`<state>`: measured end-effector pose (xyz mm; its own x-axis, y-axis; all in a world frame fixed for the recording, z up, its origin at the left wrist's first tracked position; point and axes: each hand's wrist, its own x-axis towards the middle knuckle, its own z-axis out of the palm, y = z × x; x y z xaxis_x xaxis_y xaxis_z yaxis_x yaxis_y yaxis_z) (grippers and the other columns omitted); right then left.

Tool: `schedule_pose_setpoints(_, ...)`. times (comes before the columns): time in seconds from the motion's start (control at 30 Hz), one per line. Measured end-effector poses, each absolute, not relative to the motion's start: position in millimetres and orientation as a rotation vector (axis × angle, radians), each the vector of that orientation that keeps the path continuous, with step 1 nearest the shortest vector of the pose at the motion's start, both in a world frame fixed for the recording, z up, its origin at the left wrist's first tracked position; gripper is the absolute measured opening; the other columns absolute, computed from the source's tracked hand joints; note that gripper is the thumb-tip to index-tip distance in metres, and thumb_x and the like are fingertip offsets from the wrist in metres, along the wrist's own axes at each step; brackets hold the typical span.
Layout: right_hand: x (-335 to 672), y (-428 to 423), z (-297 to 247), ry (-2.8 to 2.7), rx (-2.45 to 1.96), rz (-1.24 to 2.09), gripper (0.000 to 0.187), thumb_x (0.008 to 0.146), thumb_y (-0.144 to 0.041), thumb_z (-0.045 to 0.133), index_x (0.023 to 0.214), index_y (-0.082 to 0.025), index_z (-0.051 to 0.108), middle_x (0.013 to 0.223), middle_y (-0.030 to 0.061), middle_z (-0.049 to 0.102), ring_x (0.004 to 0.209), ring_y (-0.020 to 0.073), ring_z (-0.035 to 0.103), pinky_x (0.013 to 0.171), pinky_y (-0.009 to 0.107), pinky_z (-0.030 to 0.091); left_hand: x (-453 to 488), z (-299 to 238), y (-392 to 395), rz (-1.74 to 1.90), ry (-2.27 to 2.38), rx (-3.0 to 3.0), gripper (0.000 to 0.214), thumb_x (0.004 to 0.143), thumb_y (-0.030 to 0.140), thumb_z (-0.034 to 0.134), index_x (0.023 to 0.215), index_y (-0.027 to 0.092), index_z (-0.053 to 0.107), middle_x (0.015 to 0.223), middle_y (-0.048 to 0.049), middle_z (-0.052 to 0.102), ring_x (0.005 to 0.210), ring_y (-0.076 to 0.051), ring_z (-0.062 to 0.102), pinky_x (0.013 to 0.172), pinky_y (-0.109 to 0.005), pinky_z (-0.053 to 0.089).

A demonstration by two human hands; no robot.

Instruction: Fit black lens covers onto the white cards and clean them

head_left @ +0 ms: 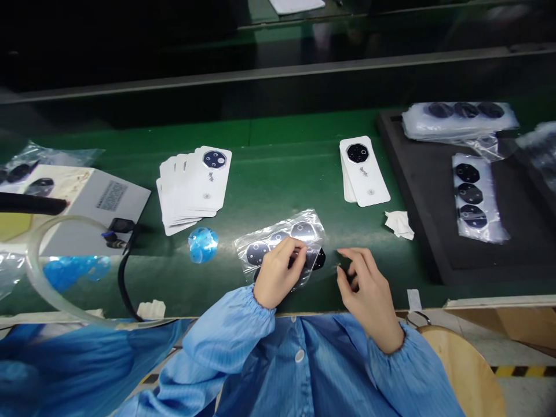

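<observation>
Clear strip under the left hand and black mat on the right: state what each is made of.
The clear strip looks like thin, glossy plastic film; it shows creases and bright glare. The black mat looks like matte foam or rubber, with a dull, unreflective surface, though the look can't settle which.

Bright light falls on the green surface (278,174), leaving a pale streak of glare just beyond the right hand (367,284) and hard shine on the plastic sheet (280,234) at the left hand (278,272). Far beyond the hands, the view sinks into near-black shadow. Wide-angle distortion bends the edges, and the clear tube (47,260) left of the hands looks soft.
</observation>
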<state>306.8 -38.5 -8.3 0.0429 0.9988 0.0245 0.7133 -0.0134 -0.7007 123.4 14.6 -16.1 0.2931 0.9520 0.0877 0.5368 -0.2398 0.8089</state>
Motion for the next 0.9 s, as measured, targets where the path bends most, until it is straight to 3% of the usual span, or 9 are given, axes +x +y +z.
schedule_pose_setpoints(0.1,305.9,-34.1,-11.4,-2.005,-1.61,0.429,0.032,0.092,-0.016,0.048,0.122,-0.02,0.054,0.133,0.0097,0.053,0.117,0.0285,0.052,0.097,0.045,0.045,127.8,-18.9,14.8,0.781,1.255,1.944,0.008,0.094,0.02,0.047,0.092,0.019,0.055,0.088,-0.0019,0.062,0.078,-0.012,0.06,0.075,-0.025,0.05)
schedule_pose_setpoints(0.17,307.1,-30.9,-16.5,-2.167,-1.464,0.322,0.033,0.094,-0.014,0.046,0.126,-0.019,0.051,0.134,0.009,0.054,0.129,0.0281,0.044,0.108,0.049,0.036,128.8,-21.2,15.3,0.776,1.234,1.97,0.008,0.095,0.02,0.046,0.095,0.019,0.054,0.09,-0.0022,0.062,0.081,-0.012,0.061,0.076,-0.026,0.05)
schedule_pose_setpoints(0.37,309.5,-27.3,-27.7,-2.258,-1.416,0.332,0.042,0.097,-0.014,0.043,0.138,-0.016,0.04,0.137,0.01,0.052,0.133,0.0242,0.04,0.11,0.047,0.036,127.4,-19.0,18.8,0.7,1.18,2.08,0.016,0.094,0.014,0.04,0.103,0.019,0.052,0.095,-0.0049,0.059,0.086,-0.016,0.058,0.079,-0.029,0.048)
schedule_pose_setpoints(0.5,308.2,-27.9,-28.0,-2.334,-1.405,0.326,0.041,0.097,-0.011,0.04,0.138,-0.013,0.041,0.142,0.0098,0.048,0.137,0.0224,0.035,0.113,0.046,0.032,127.5,-10.0,26.2,0.583,1.077,2.175,0.029,0.088,0.007,0.038,0.109,0.017,0.055,0.094,-0.0066,0.054,0.084,-0.018,0.054,0.076,-0.031,0.048)
schedule_pose_setpoints(0.67,307.3,-28.5,-26.6,-2.381,-1.409,0.308,0.041,0.096,-0.01,0.038,0.137,-0.013,0.044,0.147,0.0082,0.042,0.14,0.0224,0.03,0.114,0.047,0.031,128.7,-8.1,37.1,0.619,1.098,2.169,0.023,0.089,0.009,0.037,0.094,0.016,0.058,0.087,-0.0052,0.053,0.079,-0.016,0.055,0.076,-0.03,0.048)
schedule_pose_setpoints(0.8,307.7,-28.8,-26.2,-2.374,-1.417,0.3,0.045,0.097,-0.01,0.037,0.142,-0.013,0.038,0.149,0.009,0.038,0.141,0.0224,0.029,0.115,0.049,0.03,130.0,-15.3,40.7,0.684,1.161,2.124,0.015,0.091,0.027,0.052,0.081,0.017,0.057,0.078,-0.0009,0.052,0.063,-0.011,0.051,0.062,-0.024,0.046)
schedule_pose_setpoints(0.9,308.3,-29.2,-27.2,-2.346,-1.422,0.31,0.047,0.098,-0.013,0.038,0.144,-0.014,0.034,0.148,0.0099,0.039,0.14,0.0224,0.03,0.115,0.049,0.031,127.2,-19.1,42.3,0.69,1.168,2.115,0.012,0.09,0.026,0.056,0.082,0.018,0.054,0.079,0.0006,0.052,0.064,-0.01,0.051,0.063,-0.023,0.046)
